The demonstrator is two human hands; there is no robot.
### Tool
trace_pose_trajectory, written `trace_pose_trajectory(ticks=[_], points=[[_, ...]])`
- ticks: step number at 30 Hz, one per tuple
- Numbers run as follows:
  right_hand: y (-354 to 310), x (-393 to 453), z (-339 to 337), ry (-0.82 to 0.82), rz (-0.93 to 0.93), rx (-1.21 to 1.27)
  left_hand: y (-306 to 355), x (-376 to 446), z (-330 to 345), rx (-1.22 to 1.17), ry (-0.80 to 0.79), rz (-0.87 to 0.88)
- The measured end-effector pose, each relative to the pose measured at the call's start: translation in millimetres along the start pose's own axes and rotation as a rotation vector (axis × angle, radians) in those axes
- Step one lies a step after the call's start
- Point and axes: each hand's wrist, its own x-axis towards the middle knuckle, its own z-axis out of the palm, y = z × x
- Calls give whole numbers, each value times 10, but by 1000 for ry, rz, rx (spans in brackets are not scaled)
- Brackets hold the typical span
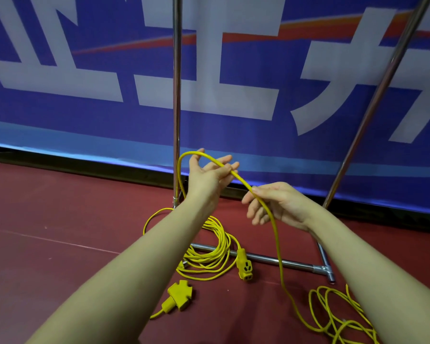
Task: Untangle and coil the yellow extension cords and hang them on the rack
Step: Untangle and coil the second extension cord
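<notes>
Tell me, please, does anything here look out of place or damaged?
No damage shows. The yellow cords are still loose on the floor, one looped over the rack's base bar; nothing hangs on the visible rack poles.

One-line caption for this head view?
Both hands lift a yellow cord above floor tangles, rack behind.

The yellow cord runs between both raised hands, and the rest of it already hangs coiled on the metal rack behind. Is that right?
Not quite. The yellow cord does run between the left hand and the right hand, but nothing hangs on the metal rack. The head view shows the rest lying on the red floor: a loose coil across the rack's base bar and more loops at lower right.
</notes>
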Motion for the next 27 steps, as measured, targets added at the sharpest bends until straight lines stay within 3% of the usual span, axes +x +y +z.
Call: trace_pose_trajectory(ticks=[5, 12, 16, 21, 27], points=[[53, -29, -58, -51, 55, -20, 16, 63, -127, -85, 174, 34], [45, -34, -79, 36, -3, -21, -152, -140, 109, 7, -48, -56], [-10, -25, -19, 15, -7, 32, -97, -118, 155, 41, 33, 0], [43, -93, -41, -34, 113, -105, 115, 72, -50, -173, 203, 58], [67, -63, -38, 57, 34, -102, 89, 9, -69, -119, 48, -74]])
